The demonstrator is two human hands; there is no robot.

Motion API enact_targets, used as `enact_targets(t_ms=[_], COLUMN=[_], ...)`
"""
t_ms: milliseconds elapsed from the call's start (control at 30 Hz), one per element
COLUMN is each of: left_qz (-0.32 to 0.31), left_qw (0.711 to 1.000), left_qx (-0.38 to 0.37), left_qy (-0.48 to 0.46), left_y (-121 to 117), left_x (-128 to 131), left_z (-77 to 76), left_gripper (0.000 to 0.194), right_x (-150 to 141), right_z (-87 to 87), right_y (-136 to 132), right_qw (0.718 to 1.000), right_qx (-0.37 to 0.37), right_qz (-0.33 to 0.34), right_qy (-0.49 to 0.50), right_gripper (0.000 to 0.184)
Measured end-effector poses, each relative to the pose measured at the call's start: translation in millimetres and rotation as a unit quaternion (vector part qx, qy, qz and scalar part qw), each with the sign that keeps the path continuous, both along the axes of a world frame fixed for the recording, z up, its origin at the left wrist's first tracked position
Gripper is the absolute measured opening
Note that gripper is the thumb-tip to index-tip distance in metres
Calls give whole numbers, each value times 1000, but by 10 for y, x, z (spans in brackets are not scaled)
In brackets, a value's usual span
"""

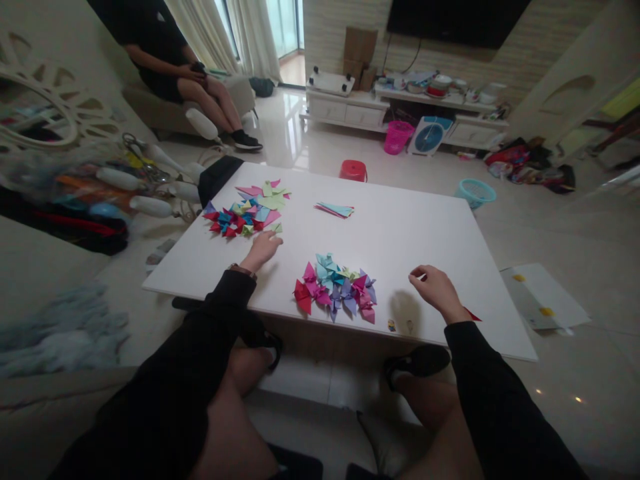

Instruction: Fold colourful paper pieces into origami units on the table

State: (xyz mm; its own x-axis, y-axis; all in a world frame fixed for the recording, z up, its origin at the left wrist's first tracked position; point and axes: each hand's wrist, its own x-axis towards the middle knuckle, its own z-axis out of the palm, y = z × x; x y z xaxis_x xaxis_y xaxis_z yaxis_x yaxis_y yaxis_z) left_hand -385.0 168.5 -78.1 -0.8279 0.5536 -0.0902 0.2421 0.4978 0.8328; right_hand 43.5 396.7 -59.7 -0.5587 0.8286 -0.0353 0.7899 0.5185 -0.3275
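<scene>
My left hand (265, 249) reaches over the left part of the table, its fingers partly stretched and apart. Just beyond its fingertips is a small light-green folded paper piece (276, 228), beside a pile of colourful folded paper pieces (235, 220). Above the table's right side, my right hand (436, 287) hangs with curled fingers, thumb and forefinger tips close together; nothing shows between them. A red paper tip (473, 315) peeks out by the right wrist. Between the hands lies a group of origami cranes (335, 288) in pink, purple, red and light blue.
Narrow folded paper strips (334, 210) lie mid-table on the white table (400, 227). Small stickers (391, 325) are near its front edge. Behind it stand a red stool (353, 171) and a blue basket (476, 193). Another person (185, 73) sits at the back left.
</scene>
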Motion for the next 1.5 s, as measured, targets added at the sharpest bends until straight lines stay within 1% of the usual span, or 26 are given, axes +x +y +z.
enact_targets(t_ms=[67,133,167,200,233,300,333,400,500,600,667,933,1100,1167,1333,1500], left_qz=[-29,-72,-95,-129,-151,-172,-169,-153,-111,-95,-94,-103,-108,-111,-105,-107], left_qw=[997,978,962,940,915,861,839,807,780,759,755,766,769,771,774,778], left_qx=[48,123,158,189,216,238,246,252,260,264,263,255,254,251,240,227], left_qy=[-51,-150,-201,-253,-306,-415,-456,-512,-559,-588,-593,-580,-576,-575,-577,-576], left_y=[58,81,82,79,74,74,84,123,207,260,265,222,212,210,218,226], left_x=[222,527,700,877,1052,1369,1505,1724,1939,2059,2103,2143,2143,2143,2151,2157], left_z=[140,305,392,478,557,685,727,765,735,672,641,607,613,620,623,607], left_gripper=[45,48,46,43,38,30,27,22,17,15,14,15,16,16,16,20], right_x=[-55,-134,-181,-233,-287,-397,-450,-540,-627,-666,-678,-683,-687,-695,-703,-697], right_z=[39,100,138,178,220,295,326,369,395,400,404,401,361,355,380,369], right_y=[-41,-118,-172,-235,-305,-452,-523,-643,-759,-823,-863,-1017,-1014,-1005,-1003,-1009], right_qw=[999,993,988,981,973,953,940,910,868,850,848,840,848,847,836,840], right_qx=[10,11,4,-8,-26,-77,-108,-172,-230,-243,-247,-258,-245,-243,-259,-248], right_qz=[26,60,73,82,86,84,78,64,47,39,38,33,3,-7,4,8], right_qy=[41,102,138,176,214,281,313,372,439,466,468,477,471,473,484,483], right_gripper=[20,18,18,18,20,23,25,29,31,29,28,27,29,30,29,25])
